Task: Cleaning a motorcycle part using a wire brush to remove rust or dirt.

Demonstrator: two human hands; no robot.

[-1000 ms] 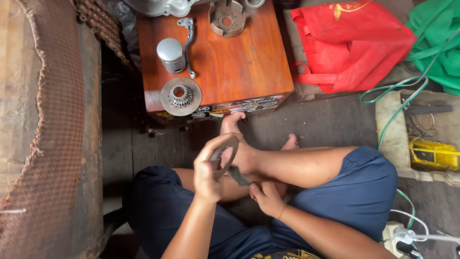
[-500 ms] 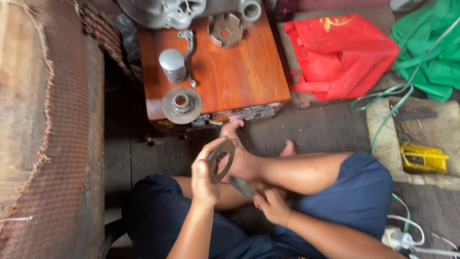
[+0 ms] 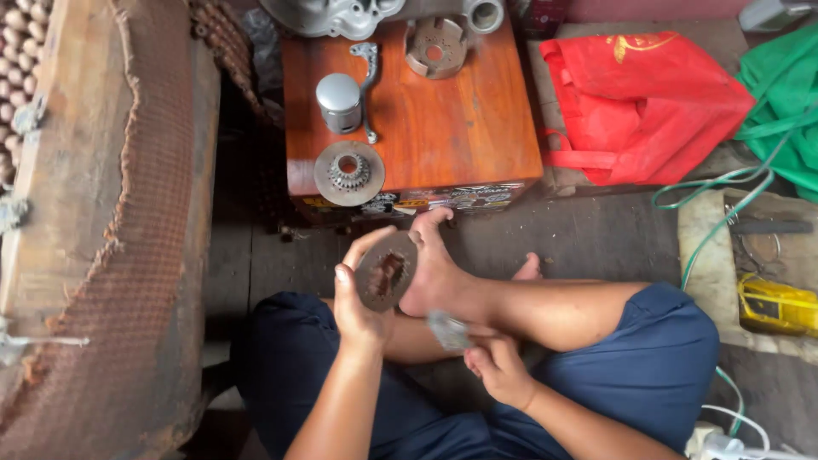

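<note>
Wooden floor beside an orange box (image 3: 443, 128): left hand (image 3: 358, 298) clasps a toothed metal disc (image 3: 385, 273) upright; right hand (image 3: 498, 366) pinches a blurred grey pad (image 3: 447, 330).

brown disc (image 3: 385, 274), red bag (image 3: 648, 106) — green cloth (image 3: 788, 94)

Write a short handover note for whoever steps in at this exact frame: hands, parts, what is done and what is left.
Left hand: raised, gripping a round metal disc with a toothed centre hole by its rim.
Right hand: low by the crossed legs, holding a small grey piece, blurred, kind unclear.
On the wooden box: a geared disc, a metal cylinder, a curved lever, a slotted round part.
Done: disc is in hand, off the box.
Left: the parts on the box lie separate, not put together.
</note>
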